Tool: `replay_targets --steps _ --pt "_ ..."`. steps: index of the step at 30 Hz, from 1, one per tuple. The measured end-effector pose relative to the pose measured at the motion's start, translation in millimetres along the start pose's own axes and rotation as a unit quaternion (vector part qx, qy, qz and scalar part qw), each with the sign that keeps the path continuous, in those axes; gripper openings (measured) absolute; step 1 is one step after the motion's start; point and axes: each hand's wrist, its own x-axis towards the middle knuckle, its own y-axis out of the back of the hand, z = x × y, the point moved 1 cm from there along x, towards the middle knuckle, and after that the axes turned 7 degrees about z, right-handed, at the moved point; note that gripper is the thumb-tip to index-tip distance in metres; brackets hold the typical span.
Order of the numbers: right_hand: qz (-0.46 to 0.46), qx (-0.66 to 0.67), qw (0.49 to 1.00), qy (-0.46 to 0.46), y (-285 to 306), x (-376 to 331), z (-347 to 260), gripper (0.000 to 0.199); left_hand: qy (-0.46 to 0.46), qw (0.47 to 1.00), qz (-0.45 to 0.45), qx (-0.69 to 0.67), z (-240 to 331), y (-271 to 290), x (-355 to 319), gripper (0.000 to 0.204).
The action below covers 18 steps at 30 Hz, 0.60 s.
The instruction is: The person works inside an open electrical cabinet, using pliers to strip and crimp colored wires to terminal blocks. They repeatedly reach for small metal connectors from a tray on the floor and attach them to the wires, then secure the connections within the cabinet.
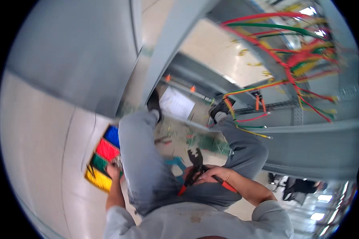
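My right hand (214,174) is closed around a pair of crimping pliers (196,159) above my lap. Their dark jaws point away from me, and their red-tipped handles spread to either side. On the left, my left hand (113,171) reaches down to a sorting box (92,156) on the floor, near its green section. Blue, red, green and yellow contents fill the box's sections. Small silvery pieces lie beside that hand. Blur and its angle hide what the fingers do. A dark slim tool (91,171) rests at the box's left edge.
Grey metal cabinet framing (175,36) surrounds my legs. Red, green and yellow wires (287,67) hang at right, their lugged ends near my knee. Orange-handled pliers (261,102) sit on a rail. A paper sheet (176,102) and another hand tool (162,140) lie between my feet and knees.
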Motion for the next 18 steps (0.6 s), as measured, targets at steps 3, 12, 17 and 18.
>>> replay_targets --steps 3,12,17,18 --pt "-0.009 -0.043 0.997 0.057 -1.6 -6.6 14.7 0.071 0.082 0.971 0.025 -0.225 29.6 19.6 -1.0 0.016" --pt "-0.019 -0.139 0.963 0.232 -19.4 -38.5 19.6 0.053 -0.14 0.792 -0.252 -0.538 413.5 159.7 -121.1 0.028" --pt "-0.131 -0.064 0.937 0.317 -73.6 -81.7 4.4 0.058 -0.166 0.656 -0.472 -0.565 507.2 138.4 -210.4 0.027" --pt "-0.143 -0.051 0.932 0.329 -75.9 -83.7 7.6 0.058 -0.168 0.648 -0.486 -0.561 517.0 134.3 -225.1 0.026"
